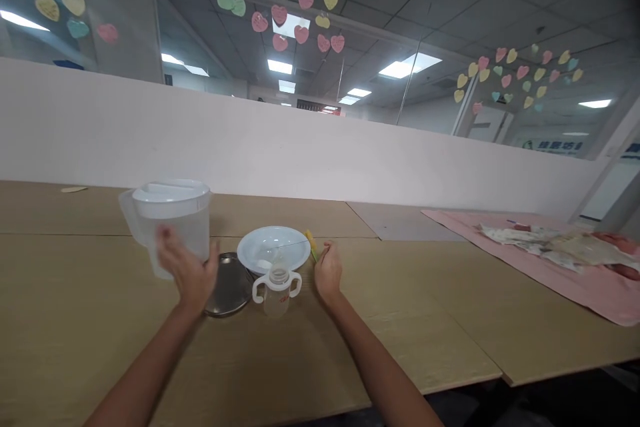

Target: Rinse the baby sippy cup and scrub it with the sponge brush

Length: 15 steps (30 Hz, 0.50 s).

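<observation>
My left hand (186, 270) is wrapped against the front of a clear plastic pitcher (170, 217) with a white lid, standing on the wooden table (350, 347). A baby bottle (277, 288) with two white handles stands between my arms. Behind it sits a white bowl (273, 248) with a small white piece inside. My right hand (327, 271) rests on the table beside the bowl, fingers curled near a yellow-green stick-like item (311, 244); whether it grips that item is unclear. A round metal plate (229, 283) lies by my left hand.
A low white partition (300, 147) runs along the table's far edge, with glass above it carrying paper hearts. At the right lies a pink cloth (575, 277) with patterned fabric on it, and another person's hand (617, 240) at its far end.
</observation>
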Each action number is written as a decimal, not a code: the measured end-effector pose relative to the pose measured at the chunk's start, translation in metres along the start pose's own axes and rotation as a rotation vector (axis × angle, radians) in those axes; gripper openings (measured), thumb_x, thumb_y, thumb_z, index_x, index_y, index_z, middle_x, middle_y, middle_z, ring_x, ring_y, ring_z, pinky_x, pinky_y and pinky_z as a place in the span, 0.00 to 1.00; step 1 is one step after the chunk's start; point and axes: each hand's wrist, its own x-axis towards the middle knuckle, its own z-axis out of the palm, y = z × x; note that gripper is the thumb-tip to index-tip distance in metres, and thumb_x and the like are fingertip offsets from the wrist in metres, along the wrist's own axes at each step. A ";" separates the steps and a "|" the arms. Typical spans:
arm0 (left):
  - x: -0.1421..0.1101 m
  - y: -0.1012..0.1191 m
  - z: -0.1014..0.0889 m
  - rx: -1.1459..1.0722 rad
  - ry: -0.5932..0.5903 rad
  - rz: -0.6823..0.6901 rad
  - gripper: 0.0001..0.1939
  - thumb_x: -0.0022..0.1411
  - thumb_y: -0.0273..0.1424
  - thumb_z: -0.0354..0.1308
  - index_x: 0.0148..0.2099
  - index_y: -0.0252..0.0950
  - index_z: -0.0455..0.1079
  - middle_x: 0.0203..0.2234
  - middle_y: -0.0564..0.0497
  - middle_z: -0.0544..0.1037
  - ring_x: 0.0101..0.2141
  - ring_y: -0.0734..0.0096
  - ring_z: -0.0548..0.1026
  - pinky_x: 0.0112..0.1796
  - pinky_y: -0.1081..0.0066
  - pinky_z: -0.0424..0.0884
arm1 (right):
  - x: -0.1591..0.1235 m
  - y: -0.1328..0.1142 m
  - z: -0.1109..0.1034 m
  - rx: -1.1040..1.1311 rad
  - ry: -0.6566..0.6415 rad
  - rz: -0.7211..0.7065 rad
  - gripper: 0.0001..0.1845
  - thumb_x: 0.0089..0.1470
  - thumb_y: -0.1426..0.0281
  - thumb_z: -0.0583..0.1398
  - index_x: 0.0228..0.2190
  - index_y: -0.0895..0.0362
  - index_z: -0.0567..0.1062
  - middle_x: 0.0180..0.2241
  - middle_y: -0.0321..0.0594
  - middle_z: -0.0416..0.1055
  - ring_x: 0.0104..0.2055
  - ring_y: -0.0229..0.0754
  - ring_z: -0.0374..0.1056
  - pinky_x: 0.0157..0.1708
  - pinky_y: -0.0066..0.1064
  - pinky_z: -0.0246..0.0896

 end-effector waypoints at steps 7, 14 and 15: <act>-0.010 0.053 0.031 0.121 -0.661 0.389 0.20 0.64 0.38 0.39 0.38 0.36 0.72 0.36 0.44 0.77 0.44 0.57 0.70 0.48 0.56 0.60 | -0.006 0.007 0.011 -0.384 -0.334 -0.002 0.13 0.48 0.77 0.52 0.38 0.62 0.69 0.38 0.51 0.68 0.43 0.49 0.63 0.40 0.35 0.53; -0.015 0.059 0.041 0.089 -0.785 0.306 0.24 0.66 0.38 0.35 0.38 0.35 0.72 0.33 0.44 0.79 0.38 0.60 0.75 0.46 0.57 0.62 | -0.005 0.010 0.014 -0.447 -0.388 -0.016 0.10 0.50 0.76 0.53 0.37 0.61 0.69 0.38 0.50 0.69 0.42 0.47 0.63 0.37 0.32 0.54; -0.015 0.058 0.040 0.027 -0.788 0.296 0.24 0.66 0.38 0.35 0.43 0.35 0.71 0.37 0.45 0.78 0.40 0.62 0.74 0.46 0.60 0.63 | -0.005 0.010 0.014 -0.449 -0.395 -0.022 0.10 0.51 0.76 0.53 0.37 0.61 0.69 0.38 0.50 0.69 0.42 0.47 0.63 0.37 0.32 0.54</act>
